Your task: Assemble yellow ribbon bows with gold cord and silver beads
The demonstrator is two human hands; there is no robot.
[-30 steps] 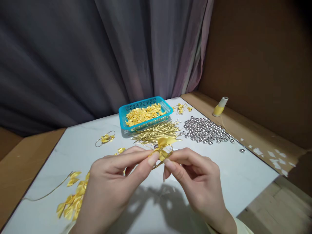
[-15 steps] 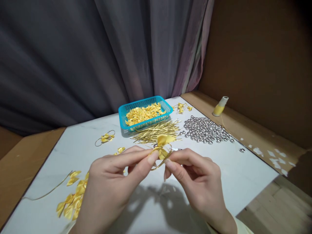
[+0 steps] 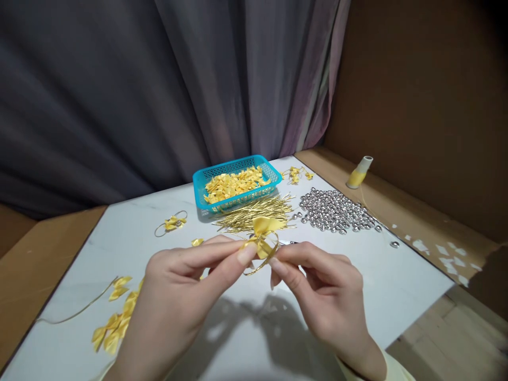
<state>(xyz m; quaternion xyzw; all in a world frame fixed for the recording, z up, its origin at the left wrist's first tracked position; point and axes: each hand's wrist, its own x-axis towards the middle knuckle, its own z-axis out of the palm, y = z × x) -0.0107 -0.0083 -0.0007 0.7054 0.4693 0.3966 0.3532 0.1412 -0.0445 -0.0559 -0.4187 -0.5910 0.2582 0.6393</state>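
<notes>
Between thumb and forefinger, my left hand [image 3: 194, 296] pinches a yellow ribbon bow [image 3: 266, 226] by its left side. A gold twist tie [image 3: 273, 248] curves in a loop from the bow. My right hand [image 3: 323, 296] is closed, its thumb and forefinger pinching the loop's right side. Both hands are raised above the white table [image 3: 381, 286]. The bow's knot is partly covered by the left fingertips.
Behind the hands stands a blue basket [image 3: 198, 193] of yellow bows, with gold twist ties [image 3: 257, 211] before it. Silver beads [image 3: 333, 209] are heaped to the right, near a thread cone [image 3: 359, 172]. More bows [image 3: 115, 325] lie at left.
The bow and its gold loop have risen and tilted slightly. My right hand has shifted a little to the right; both pinches hold.
</notes>
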